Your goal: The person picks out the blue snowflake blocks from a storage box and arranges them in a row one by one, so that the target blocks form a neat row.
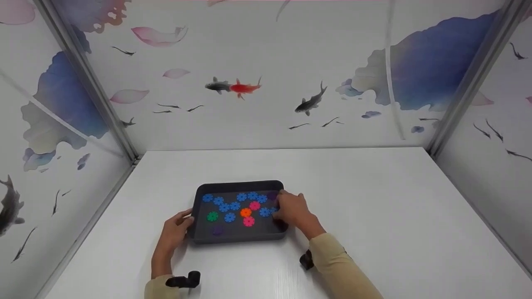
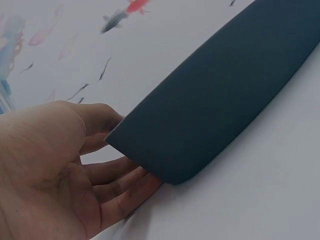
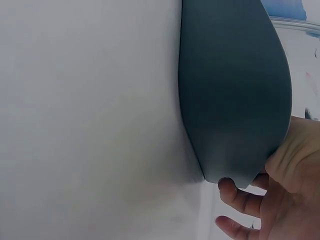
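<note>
A dark grey tray (image 1: 232, 239) lies on the white table, holding several flat notched discs, most of them blue (image 1: 230, 217). Among these are a green disc (image 1: 212, 216), an orange disc (image 1: 245, 212), pink discs (image 1: 248, 221) and purple discs (image 1: 217, 230). At the tray's left side, my left hand (image 1: 174, 230) grips the end wall; its fingertips pass behind the tray in the left wrist view. My right hand (image 1: 294, 209) grips the right wall, its thumb inside over the rim, close to a blue disc. Outside that wall, other fingers (image 3: 240, 200) show in the right wrist view.
White table surface (image 1: 374, 216) extends around the tray. A back wall (image 1: 257, 50) and side walls printed with fish and petals enclose it. Black wrist-worn devices (image 1: 183, 280) sit at both sleeves.
</note>
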A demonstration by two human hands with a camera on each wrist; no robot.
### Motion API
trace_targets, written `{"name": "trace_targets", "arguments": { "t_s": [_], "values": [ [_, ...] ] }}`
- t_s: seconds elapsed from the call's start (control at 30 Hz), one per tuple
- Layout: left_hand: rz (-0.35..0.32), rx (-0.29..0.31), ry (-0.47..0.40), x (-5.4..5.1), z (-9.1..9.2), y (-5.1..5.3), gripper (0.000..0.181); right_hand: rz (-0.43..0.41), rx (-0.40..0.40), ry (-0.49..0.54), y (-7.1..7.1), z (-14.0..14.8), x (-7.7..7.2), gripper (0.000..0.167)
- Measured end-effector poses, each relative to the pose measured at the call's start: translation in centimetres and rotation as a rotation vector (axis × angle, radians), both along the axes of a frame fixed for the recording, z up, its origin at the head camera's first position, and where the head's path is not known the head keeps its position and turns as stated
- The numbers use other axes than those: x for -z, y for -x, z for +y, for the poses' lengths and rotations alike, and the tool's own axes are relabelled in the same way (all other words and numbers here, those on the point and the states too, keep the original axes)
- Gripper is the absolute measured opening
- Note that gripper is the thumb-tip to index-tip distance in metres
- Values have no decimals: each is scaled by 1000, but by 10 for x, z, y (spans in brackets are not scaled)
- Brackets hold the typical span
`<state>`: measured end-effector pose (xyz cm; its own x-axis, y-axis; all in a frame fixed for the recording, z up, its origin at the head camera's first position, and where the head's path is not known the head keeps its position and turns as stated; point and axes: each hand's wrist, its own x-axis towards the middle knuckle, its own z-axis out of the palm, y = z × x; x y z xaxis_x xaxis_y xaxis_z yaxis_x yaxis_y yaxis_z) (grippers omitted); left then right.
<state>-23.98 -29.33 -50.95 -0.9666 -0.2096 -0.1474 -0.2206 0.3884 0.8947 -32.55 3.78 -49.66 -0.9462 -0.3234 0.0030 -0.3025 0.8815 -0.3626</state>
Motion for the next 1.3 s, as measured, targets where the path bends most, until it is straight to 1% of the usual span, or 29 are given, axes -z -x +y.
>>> {"name": "trace_targets", "arguments": {
  "t_s": [0.13, 0.23, 0.4, 0.53, 0.67, 0.8, 0.87, 0.97, 1.1, 1.3],
  "values": [
    [0, -11, 14, 0, -1, -2, 44, -2, -22, -6, -2, 0, 1, 28],
    [-12, -5, 11, 1, -1, -3, 45, -8, -31, -18, -4, 1, 2, 29],
    [-21, -2, -1, 4, -1, -3, 46, -38, -23, -6, -5, 0, 2, 29],
    [-19, -6, 10, 3, 0, -3, 46, -38, -23, -22, -5, -1, 1, 30],
    [-13, -14, 18, 2, 0, -2, 46, -6, -38, -48, -6, -1, 1, 32],
    [8, -27, 17, 3, 1, -1, 44, 45, -57, -84, -6, 0, 1, 34],
    [21, -29, 10, 4, 1, -1, 43, 69, -65, -81, -6, 1, 1, 34],
    [31, -30, 7, 4, 0, 0, 43, 86, -62, -34, -8, 3, 0, 33],
    [29, -34, 8, 4, 0, 1, 44, 97, -44, 63, -9, 7, -1, 31],
    [27, -30, 25, 5, -1, 1, 44, 159, -33, 195, -10, 14, -8, 29]
  ]
}}
